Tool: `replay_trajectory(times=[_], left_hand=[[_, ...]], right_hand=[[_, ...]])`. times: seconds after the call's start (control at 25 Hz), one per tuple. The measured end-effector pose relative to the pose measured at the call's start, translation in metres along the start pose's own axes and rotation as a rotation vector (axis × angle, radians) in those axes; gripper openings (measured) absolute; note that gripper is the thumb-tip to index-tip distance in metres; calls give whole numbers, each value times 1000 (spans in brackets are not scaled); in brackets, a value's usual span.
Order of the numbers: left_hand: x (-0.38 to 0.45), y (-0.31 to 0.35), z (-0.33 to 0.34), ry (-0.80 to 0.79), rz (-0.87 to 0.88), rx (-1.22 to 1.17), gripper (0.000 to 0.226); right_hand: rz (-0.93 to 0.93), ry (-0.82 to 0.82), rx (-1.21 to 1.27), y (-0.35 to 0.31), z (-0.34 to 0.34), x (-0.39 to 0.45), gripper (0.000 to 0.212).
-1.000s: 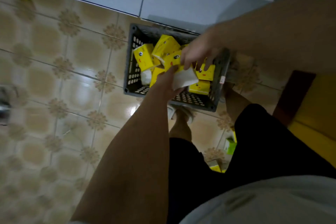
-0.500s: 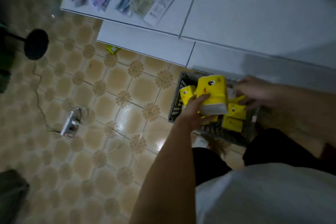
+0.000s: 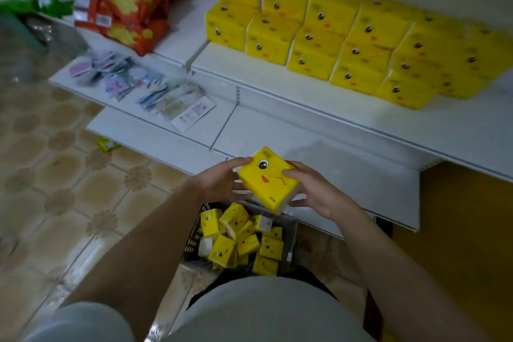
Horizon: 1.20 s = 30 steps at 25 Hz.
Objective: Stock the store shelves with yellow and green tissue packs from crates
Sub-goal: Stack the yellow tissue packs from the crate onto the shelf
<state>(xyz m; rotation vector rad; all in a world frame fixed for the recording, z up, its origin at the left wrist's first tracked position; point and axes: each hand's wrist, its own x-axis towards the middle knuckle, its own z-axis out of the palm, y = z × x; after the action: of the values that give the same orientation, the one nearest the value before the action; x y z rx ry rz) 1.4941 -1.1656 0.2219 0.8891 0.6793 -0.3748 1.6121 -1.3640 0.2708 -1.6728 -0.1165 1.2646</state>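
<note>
tissue pack [image 3: 267, 178] held between both hands, above the crate [image 3: 290, 233] | left hand [image 3: 219, 182] and right hand [image 3: 313, 190] each grasp one end | likely light, soft, slick wrap; best gripped at the ends | shelf [image 3: 347, 116] ahead holds stacked packs

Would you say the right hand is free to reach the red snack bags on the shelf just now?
Probably not: the right hand and the left hand both hold a yellow pack, and the red bags sit far off to the left.
</note>
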Motion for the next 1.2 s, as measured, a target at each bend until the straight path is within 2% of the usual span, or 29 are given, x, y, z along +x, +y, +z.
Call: replay_trajectory(times=[0.08,0.2,0.32,0.4,0.48,0.6,0.72,0.8,0.92,1.08,1.2], left_hand=[[-7,34,17,-86,18,133,51],[-7,80,62,-180,94,243,66],[5,110,129,-158,205,223,65],[19,120,178,-137,267,175,54],[33,123,228,-147,287,181,46],[61,115,289,-118,280,327,35],[92,102,335,-15,319,657,44],[107,98,356,13,346,756,48],[125,99,383,9,340,673,51],[143,101,408,44,430,577,54],[151,103,412,90,483,493,56]], right_hand=[[-66,43,-20,-21,-17,-17,16],[-224,286,-40,-47,-44,-35,27],[-476,545,-25,-61,-86,-54,50],[-642,616,-81,-64,-125,-69,61],[-720,672,-188,-59,-162,-81,64],[-699,795,-214,-43,-212,-85,58],[-651,884,-169,-28,-265,-82,53],[-625,901,-153,-23,-291,-76,52],[-604,917,-187,-23,-317,-65,51],[-579,1038,-291,-32,-343,-46,49],[-567,919,-291,-47,-349,-40,51]])
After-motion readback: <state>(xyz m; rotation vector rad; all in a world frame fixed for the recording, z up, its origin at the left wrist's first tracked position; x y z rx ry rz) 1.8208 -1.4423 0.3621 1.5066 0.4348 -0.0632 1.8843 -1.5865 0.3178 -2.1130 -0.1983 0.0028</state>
